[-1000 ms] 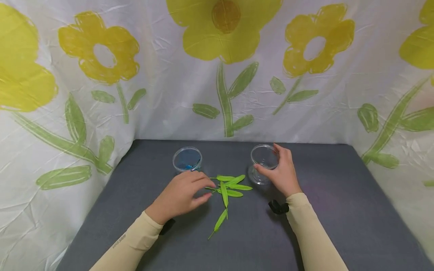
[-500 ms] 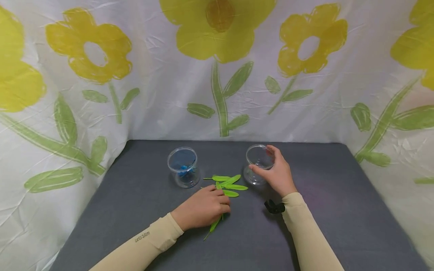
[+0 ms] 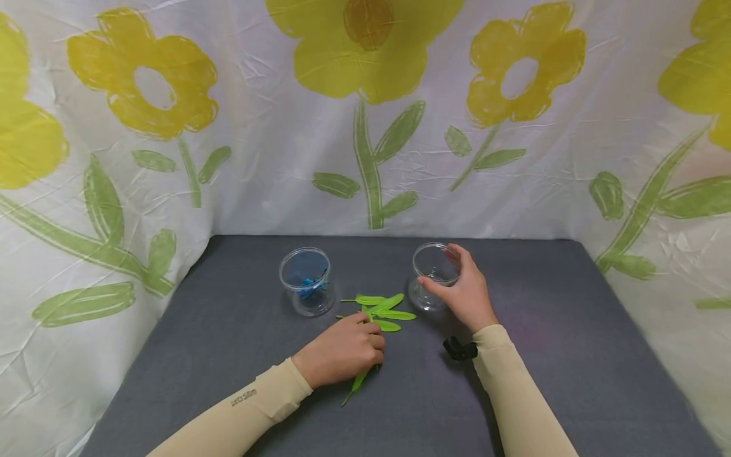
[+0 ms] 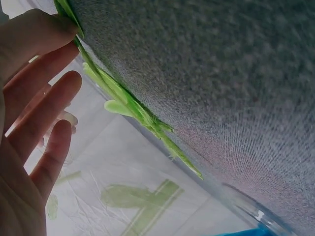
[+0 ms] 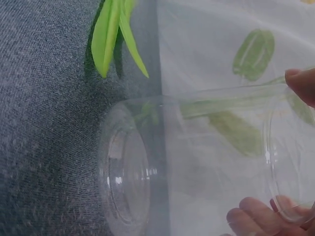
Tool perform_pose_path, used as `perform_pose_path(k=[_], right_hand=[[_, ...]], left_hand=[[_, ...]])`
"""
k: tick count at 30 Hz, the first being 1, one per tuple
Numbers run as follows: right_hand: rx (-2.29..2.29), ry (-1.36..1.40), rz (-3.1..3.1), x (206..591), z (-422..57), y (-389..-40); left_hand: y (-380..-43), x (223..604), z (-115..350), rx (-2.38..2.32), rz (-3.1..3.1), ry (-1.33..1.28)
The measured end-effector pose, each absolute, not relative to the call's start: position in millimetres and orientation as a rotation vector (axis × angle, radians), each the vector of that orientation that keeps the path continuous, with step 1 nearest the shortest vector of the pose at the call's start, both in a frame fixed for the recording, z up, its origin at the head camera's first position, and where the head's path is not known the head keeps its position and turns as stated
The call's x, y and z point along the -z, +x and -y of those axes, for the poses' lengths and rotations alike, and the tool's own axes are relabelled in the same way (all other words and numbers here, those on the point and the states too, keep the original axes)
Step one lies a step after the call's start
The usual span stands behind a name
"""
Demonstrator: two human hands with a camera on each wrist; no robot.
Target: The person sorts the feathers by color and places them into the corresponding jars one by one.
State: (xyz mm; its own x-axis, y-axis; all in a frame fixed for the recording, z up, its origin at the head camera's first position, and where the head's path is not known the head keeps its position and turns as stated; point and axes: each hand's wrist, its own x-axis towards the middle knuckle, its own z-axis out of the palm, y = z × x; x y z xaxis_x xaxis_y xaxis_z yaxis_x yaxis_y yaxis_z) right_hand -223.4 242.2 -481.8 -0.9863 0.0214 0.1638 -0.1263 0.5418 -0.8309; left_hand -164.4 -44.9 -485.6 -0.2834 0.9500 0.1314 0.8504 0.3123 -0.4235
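Note:
In the head view my left hand [image 3: 348, 350] is low over a small pile of bright green feathers [image 3: 394, 314], covering part of it. The left wrist view shows its thumb and index fingertip pinching a green feather [image 4: 64, 11] close to the cloth, while the other fingers stay loosely bent. My right hand [image 3: 467, 289] grips a clear plastic jar [image 3: 431, 298] near its rim, thumb on the near side and fingers on the far side. Nothing lies inside this jar, which stands upright on the table.
A second clear jar [image 3: 306, 304], with blue feathers [image 3: 311, 287] inside, stands left of the pile. Dark grey cloth covers the table [image 3: 571, 355]. Behind it hangs a white curtain [image 3: 257, 158] printed with yellow flowers.
My left hand has moved from beside the blue feathers' jar, right and toward me, onto the green feathers. That jar is now uncovered. My right hand keeps its grip on the empty jar.

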Motion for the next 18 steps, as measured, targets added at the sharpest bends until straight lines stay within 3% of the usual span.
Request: perform_pose_path(k=[8,18], right_hand=[[-1.44,0.09,2.609,484.3,-241.5,-222.4],[-1.446,0.099,2.611,483.6,-239.9,-222.0]], left_hand=[[-170.0,484.7,46.9,-0.094,2.254,-1.547],[-191.2,450.8,57.6,0.725,2.342,-1.387]])
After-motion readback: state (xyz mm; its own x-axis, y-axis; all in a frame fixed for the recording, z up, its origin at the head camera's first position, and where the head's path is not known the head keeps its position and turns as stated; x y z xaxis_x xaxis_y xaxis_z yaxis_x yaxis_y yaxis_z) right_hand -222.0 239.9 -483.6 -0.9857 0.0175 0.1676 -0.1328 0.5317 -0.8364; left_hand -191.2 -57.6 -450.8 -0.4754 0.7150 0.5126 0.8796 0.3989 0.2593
